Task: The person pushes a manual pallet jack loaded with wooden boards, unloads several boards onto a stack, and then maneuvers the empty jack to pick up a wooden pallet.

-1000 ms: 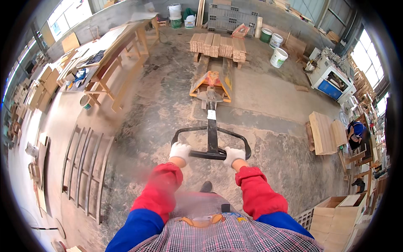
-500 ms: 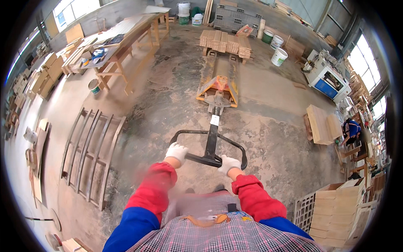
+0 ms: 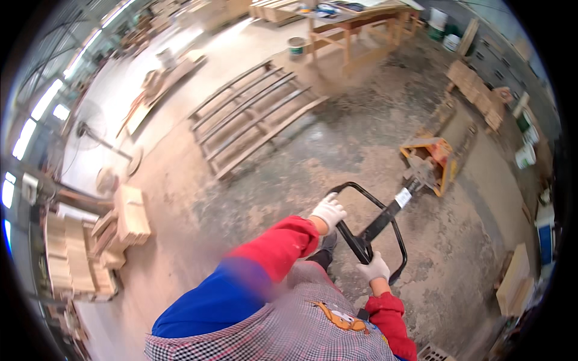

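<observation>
Checked cloth forms the apron (image 3: 259, 328) across the person's front; red cuffs (image 3: 280, 240) cover the lower part of the blue sleeves (image 3: 208, 298). Both hands wear white gloves. The left hand (image 3: 329, 212) has its fingers clamped on the crossbar of the black handle (image 3: 378, 225), at the left end. The right hand (image 3: 376, 268) has its fingers clamped on the same crossbar, just beside the central shaft. The shaft slopes away to the orange pallet truck (image 3: 442, 157), positioned on the stained floor (image 3: 349, 153) ahead and to the person's right. Well apart, to its left, lies a slatted frame (image 3: 274, 137). Two forks (image 3: 439, 117) extend from the truck; wooden strips (image 3: 478, 96) are stacked near their far ends. From where I stand, I cannot tell whether the forks bear them. Beyond the frame, a bucket (image 3: 296, 46) stands near a wooden counter (image 3: 346, 25).
</observation>
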Demonstrator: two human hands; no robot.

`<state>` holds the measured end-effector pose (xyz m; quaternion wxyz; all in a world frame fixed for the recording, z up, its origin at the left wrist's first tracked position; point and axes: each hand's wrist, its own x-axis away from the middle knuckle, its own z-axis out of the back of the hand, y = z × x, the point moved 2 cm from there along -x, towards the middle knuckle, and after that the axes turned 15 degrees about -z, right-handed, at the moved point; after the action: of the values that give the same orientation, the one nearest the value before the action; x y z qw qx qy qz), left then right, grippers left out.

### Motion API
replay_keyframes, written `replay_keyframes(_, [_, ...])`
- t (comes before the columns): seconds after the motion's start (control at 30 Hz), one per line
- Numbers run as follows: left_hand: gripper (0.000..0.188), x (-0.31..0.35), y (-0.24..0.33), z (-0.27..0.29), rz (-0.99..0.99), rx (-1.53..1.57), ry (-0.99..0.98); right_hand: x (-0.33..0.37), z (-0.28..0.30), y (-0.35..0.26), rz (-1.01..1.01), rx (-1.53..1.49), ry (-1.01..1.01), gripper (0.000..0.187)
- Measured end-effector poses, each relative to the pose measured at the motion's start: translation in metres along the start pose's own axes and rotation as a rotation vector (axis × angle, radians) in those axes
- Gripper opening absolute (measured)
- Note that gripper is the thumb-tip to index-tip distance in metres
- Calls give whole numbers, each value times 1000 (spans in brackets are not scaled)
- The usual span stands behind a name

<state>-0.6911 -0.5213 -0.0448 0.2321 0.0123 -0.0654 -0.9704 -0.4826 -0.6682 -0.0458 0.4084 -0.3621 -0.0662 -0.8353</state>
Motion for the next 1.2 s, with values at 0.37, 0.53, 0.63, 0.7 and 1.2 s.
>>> replay_keyframes(0.37, [13, 191, 82, -12, -80, 40, -3, 150, -134, 18, 21, 7, -35, 69])
replay_keyframes(0.53, [16, 284, 84, -25, -123, 122, 19, 214, -216, -13, -71, -37, -9, 71])
replay_keyframes(0.63, [15, 333, 77, -11, -99, 107, -36, 255, -243, -43, -92, -8, 15, 69])
replay_keyframes(0.7, [15, 363, 75, 1, -103, 82, -21, 280, -253, -61, -57, -21, 26, 65])
replay_keyframes(1.2, [12, 663, 185, -21, 27, 18, -260, 501, -465, -75, -50, 60, -57, 63])
